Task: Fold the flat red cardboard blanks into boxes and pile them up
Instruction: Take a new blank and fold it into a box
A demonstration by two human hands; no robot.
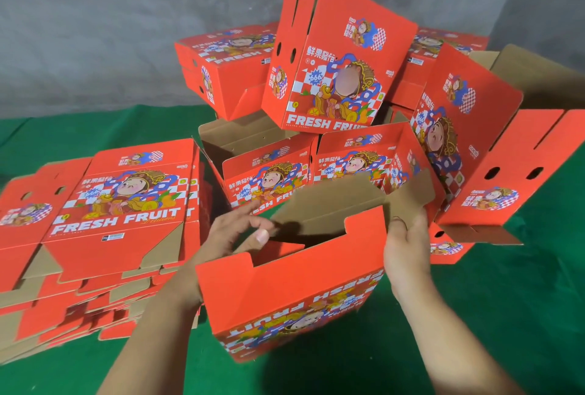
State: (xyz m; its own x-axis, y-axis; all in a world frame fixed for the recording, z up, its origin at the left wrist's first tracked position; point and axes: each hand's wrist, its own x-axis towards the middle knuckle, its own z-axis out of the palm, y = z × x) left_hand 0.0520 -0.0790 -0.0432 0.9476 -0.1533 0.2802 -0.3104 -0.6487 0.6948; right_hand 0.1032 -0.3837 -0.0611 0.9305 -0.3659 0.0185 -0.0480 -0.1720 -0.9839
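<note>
Two hands work the half-folded box (285,293) standing upside down on the green cloth (490,315) right in front of you. Your left hand (234,233) curls its fingers and thumb around a brown inner flap (316,204) at the open top, while your right hand (406,246) grips the right edge of the box, fingers wrapped behind the cardboard. To your left lies the stack of flat red blanks (104,227), printed side up. Just beyond the box in your hands, the pile of folded boxes (332,84) rises against the grey wall (126,15), some open-topped, some tilted, one leaning on the pile at the right.
</note>
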